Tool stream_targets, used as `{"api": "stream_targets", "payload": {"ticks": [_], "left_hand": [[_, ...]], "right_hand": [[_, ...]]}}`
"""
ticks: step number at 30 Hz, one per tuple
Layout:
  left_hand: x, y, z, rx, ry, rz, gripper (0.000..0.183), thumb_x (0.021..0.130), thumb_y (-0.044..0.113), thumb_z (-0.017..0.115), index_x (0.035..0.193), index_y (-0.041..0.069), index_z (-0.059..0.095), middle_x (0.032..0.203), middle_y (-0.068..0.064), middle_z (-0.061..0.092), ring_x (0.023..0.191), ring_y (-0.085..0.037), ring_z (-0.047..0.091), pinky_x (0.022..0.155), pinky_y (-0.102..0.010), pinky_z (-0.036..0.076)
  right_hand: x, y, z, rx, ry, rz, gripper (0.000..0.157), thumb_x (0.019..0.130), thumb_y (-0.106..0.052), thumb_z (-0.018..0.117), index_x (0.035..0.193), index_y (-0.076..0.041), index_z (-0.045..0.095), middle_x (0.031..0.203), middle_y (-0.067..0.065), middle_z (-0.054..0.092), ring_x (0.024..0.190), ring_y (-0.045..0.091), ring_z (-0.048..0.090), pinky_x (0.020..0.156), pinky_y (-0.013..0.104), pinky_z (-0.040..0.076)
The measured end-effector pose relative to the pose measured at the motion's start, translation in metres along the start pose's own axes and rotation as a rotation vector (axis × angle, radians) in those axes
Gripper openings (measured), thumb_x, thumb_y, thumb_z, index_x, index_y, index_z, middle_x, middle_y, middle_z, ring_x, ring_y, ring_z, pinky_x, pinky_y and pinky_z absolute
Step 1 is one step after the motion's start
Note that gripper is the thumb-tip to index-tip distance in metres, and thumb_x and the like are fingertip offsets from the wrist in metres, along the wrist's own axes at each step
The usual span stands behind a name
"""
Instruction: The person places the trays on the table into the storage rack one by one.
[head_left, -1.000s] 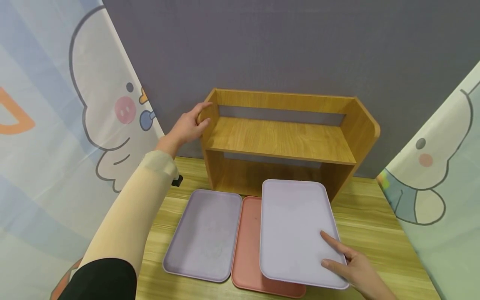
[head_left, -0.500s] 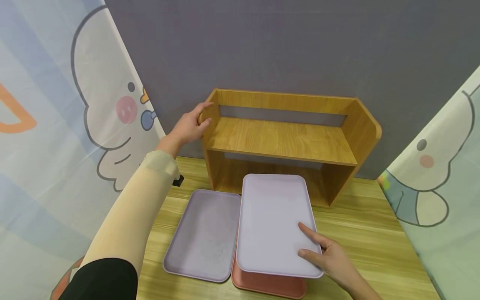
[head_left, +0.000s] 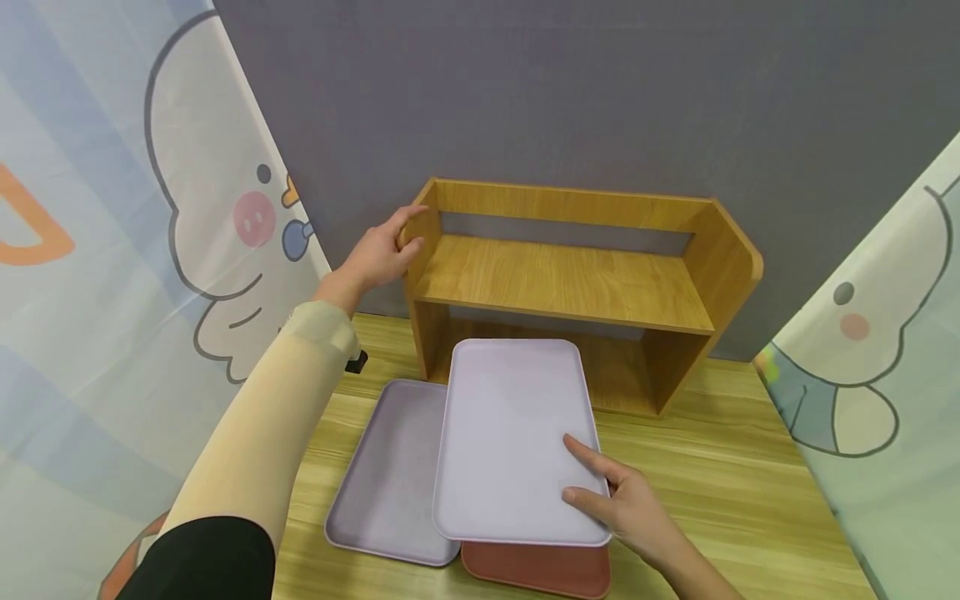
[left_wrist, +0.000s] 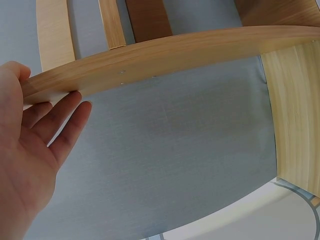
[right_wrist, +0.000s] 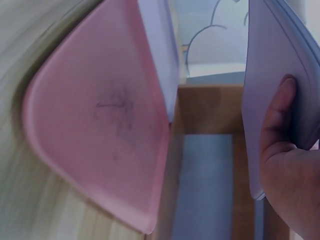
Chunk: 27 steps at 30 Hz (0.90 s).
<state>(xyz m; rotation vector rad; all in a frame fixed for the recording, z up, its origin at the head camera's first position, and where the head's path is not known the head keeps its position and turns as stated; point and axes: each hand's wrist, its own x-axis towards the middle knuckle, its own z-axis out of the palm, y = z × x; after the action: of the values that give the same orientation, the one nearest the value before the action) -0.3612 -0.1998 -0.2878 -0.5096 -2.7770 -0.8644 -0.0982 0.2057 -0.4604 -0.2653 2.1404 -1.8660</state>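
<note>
My right hand point(head_left: 626, 510) holds a lavender tray point(head_left: 510, 433) by its right edge, thumb and a finger over the inner face. In the head view this raised tray overlaps a second lavender tray point(head_left: 390, 483) and a pink tray point(head_left: 536, 571), both flat on the table. The right wrist view shows a gap between the held tray point(right_wrist: 262, 60) and the pink tray point(right_wrist: 90, 110). My left hand point(head_left: 378, 254) grips the upper left side panel of a wooden desk shelf point(head_left: 570, 279). Its fingers curl under that panel point(left_wrist: 150, 62) in the left wrist view.
The two-level shelf stands at the back of the wood-grain table point(head_left: 750, 483), against a grey wall panel point(head_left: 585, 92). Cartoon-printed cloths point(head_left: 217, 167) hang on both sides. The held tray hides part of the lower shelf level.
My right hand has carried the held lavender tray leftward and slightly up in view, from over the pink tray to partly over the other lavender tray. My left hand stays on the shelf.
</note>
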Motion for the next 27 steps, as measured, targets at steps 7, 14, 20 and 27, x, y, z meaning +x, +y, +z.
{"api": "stream_targets", "payload": {"ticks": [7, 14, 20, 27], "left_hand": [[0.002, 0.001, 0.001, -0.005, 0.006, 0.005, 0.063, 0.114, 0.031, 0.055, 0.172, 0.033, 0.032, 0.068, -0.007, 0.052, 0.068, -0.028, 0.066, 0.069, -0.041, 0.052], [0.001, 0.002, 0.001, -0.009, 0.016, 0.013, 0.062, 0.114, 0.029, 0.056, 0.172, 0.032, 0.033, 0.062, -0.001, 0.047, 0.058, -0.023, 0.055, 0.063, -0.039, 0.047], [0.002, 0.002, 0.001, 0.004, 0.027, 0.028, 0.062, 0.114, 0.029, 0.056, 0.171, 0.032, 0.034, 0.062, 0.001, 0.041, 0.054, -0.019, 0.044, 0.06, -0.038, 0.044], [0.001, 0.002, 0.001, 0.003, 0.029, 0.029, 0.062, 0.113, 0.029, 0.056, 0.171, 0.032, 0.034, 0.062, 0.001, 0.041, 0.054, -0.02, 0.044, 0.06, -0.039, 0.045]], "right_hand": [[-0.001, -0.02, 0.008, 0.01, -0.02, -0.02, 0.074, 0.101, -0.014, 0.079, 0.166, -0.007, 0.046, 0.169, 0.034, 0.039, 0.125, 0.001, 0.066, 0.093, 0.028, 0.062], [-0.005, -0.033, 0.013, 0.035, -0.081, -0.064, 0.073, 0.102, -0.01, 0.077, 0.167, -0.004, 0.044, 0.168, 0.037, 0.038, 0.121, 0.009, 0.072, 0.089, 0.035, 0.065], [-0.007, -0.043, 0.014, 0.008, -0.091, -0.121, 0.071, 0.102, -0.009, 0.076, 0.166, -0.004, 0.046, 0.164, 0.039, 0.041, 0.117, 0.011, 0.074, 0.086, 0.036, 0.066], [0.0, -0.055, 0.011, 0.021, -0.081, -0.103, 0.071, 0.104, -0.012, 0.075, 0.168, -0.008, 0.045, 0.162, 0.039, 0.045, 0.115, 0.013, 0.076, 0.085, 0.037, 0.067]]}}
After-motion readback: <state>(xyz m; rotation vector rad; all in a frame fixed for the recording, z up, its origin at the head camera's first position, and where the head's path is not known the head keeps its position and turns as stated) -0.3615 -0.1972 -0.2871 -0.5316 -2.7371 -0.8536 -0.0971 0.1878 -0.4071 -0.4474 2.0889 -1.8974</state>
